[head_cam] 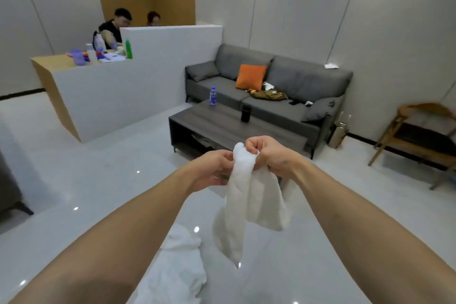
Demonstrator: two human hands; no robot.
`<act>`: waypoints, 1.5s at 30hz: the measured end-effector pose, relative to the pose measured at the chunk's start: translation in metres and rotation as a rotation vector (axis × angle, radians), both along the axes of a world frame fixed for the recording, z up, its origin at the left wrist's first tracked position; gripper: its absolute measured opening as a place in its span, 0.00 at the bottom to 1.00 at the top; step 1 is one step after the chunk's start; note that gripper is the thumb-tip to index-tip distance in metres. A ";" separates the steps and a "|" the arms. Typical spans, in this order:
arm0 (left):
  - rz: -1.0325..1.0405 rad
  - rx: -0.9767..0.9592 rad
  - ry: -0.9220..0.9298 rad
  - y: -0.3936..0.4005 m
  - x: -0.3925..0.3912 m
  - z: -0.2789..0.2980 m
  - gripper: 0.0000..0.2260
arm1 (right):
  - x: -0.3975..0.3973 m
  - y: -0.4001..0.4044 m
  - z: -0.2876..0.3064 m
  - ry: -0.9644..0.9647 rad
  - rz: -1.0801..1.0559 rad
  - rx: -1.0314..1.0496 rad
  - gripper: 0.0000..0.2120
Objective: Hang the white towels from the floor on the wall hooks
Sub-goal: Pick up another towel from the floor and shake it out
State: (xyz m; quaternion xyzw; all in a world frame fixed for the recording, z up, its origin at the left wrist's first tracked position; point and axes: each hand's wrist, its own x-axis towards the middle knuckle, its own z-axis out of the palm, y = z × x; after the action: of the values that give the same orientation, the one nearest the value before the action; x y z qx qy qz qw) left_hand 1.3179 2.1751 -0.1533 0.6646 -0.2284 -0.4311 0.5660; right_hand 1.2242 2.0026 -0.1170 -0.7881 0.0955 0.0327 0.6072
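A white towel [249, 200] hangs in front of me, bunched at its top between both hands. My left hand [209, 168] grips the bunched top from the left. My right hand [269, 153] pinches the same edge from the right, knuckles up. The towel's two loose ends dangle above the floor. More white towel cloth [177, 271] lies heaped on the glossy floor below my arms. No wall hooks are in view.
A dark coffee table [222, 123] with a water bottle [213, 96] and a black cup [245, 113] stands just ahead. Behind it is a grey sofa [296, 81]. A white counter [118, 96] with two seated people is at left, a wooden chair [417, 133] at right.
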 end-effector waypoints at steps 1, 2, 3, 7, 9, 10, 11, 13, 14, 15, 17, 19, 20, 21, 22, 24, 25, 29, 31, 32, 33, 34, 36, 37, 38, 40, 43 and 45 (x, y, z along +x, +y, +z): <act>-0.032 -0.011 0.018 -0.020 -0.004 0.003 0.16 | -0.011 -0.017 0.003 -0.008 -0.029 0.001 0.16; -0.059 -0.020 0.043 -0.039 -0.009 0.005 0.17 | -0.022 -0.034 0.005 -0.014 -0.060 0.004 0.16; -0.087 -0.026 0.065 -0.059 -0.012 0.008 0.16 | -0.032 -0.052 0.006 -0.019 -0.095 0.013 0.16; -0.139 -0.057 0.024 -0.146 -0.024 0.022 0.16 | -0.067 -0.136 0.007 -0.006 -0.237 -0.087 0.19; -0.124 -0.064 -0.080 -0.190 -0.030 0.033 0.14 | -0.080 -0.178 0.010 0.023 -0.250 -0.125 0.26; -0.147 -0.036 -0.157 -0.214 -0.034 0.040 0.13 | -0.086 -0.199 0.013 0.014 -0.249 -0.095 0.32; -0.197 0.014 -0.246 -0.237 -0.038 0.046 0.12 | -0.092 -0.220 0.017 -0.014 -0.242 -0.050 0.37; -0.335 0.131 -0.433 -0.284 -0.047 0.059 0.10 | -0.101 -0.258 0.025 -0.073 -0.211 0.028 0.39; -0.383 0.167 -0.528 -0.308 -0.052 0.064 0.08 | -0.105 -0.276 0.029 -0.087 -0.198 0.042 0.37; -0.410 0.187 -0.623 -0.331 -0.057 0.069 0.07 | -0.108 -0.294 0.031 -0.091 -0.194 0.037 0.34; -0.428 0.212 -0.781 -0.373 -0.065 0.077 0.07 | -0.114 -0.326 0.031 -0.088 -0.222 0.010 0.27; -0.410 0.217 -0.865 -0.409 -0.066 0.082 0.07 | -0.119 -0.357 0.026 -0.060 -0.243 -0.014 0.21; -0.397 0.216 -0.891 -0.425 -0.064 0.084 0.08 | -0.120 -0.372 0.022 -0.037 -0.240 -0.028 0.19; -0.380 0.211 -0.914 -0.440 -0.060 0.084 0.10 | -0.119 -0.386 0.017 -0.016 -0.232 -0.042 0.18; -0.350 0.200 -0.939 -0.454 -0.055 0.084 0.13 | -0.118 -0.399 0.012 0.005 -0.224 -0.062 0.16; -0.224 0.164 -0.981 -0.482 -0.043 0.083 0.17 | -0.111 -0.425 0.000 0.081 -0.202 -0.178 0.13; -0.123 0.147 -0.994 -0.496 -0.036 0.082 0.18 | -0.108 -0.439 -0.007 0.135 -0.189 -0.280 0.11; 0.175 0.157 -1.094 -0.547 0.012 0.076 0.18 | -0.091 -0.499 -0.033 0.223 -0.299 -0.592 0.03; -0.025 0.225 -1.160 -0.579 0.031 0.073 0.14 | -0.075 -0.528 -0.031 0.097 -0.523 -0.578 0.05; -0.194 0.230 -1.133 -0.599 0.036 0.069 0.14 | -0.062 -0.544 -0.027 0.021 -0.623 -0.525 0.06; -0.369 0.221 -1.057 -0.621 0.040 0.064 0.18 | -0.047 -0.559 -0.020 -0.047 -0.691 -0.454 0.06; -0.518 0.202 -0.953 -0.643 0.039 0.058 0.23 | -0.031 -0.574 -0.011 -0.097 -0.725 -0.389 0.06; -0.606 0.127 -0.842 -0.688 0.042 0.048 0.22 | 0.003 -0.605 0.004 -0.115 -0.740 -0.353 0.07; -0.557 0.089 -0.839 -0.710 0.050 0.044 0.17 | 0.018 -0.621 0.009 -0.095 -0.752 -0.374 0.08; -0.498 0.067 -0.843 -0.731 0.062 0.043 0.11 | 0.031 -0.637 0.014 -0.070 -0.776 -0.407 0.10; -0.393 0.046 -0.829 -0.766 0.094 0.046 0.07 | 0.049 -0.673 0.021 0.012 -0.785 -0.478 0.09; -0.181 -0.015 -0.796 -0.808 0.144 0.059 0.05 | 0.069 -0.725 0.024 0.147 -0.701 -0.457 0.08; -0.195 -0.042 -0.691 -0.832 0.172 0.064 0.04 | 0.089 -0.750 0.024 0.094 -0.741 -0.301 0.10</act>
State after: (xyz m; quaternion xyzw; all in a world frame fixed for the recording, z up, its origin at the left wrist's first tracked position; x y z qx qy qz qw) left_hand 1.4902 1.3431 -0.0889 0.7344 -0.4775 -0.2280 0.4250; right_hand 1.3132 1.2525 -0.0925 -0.7783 0.4045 -0.1668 0.4504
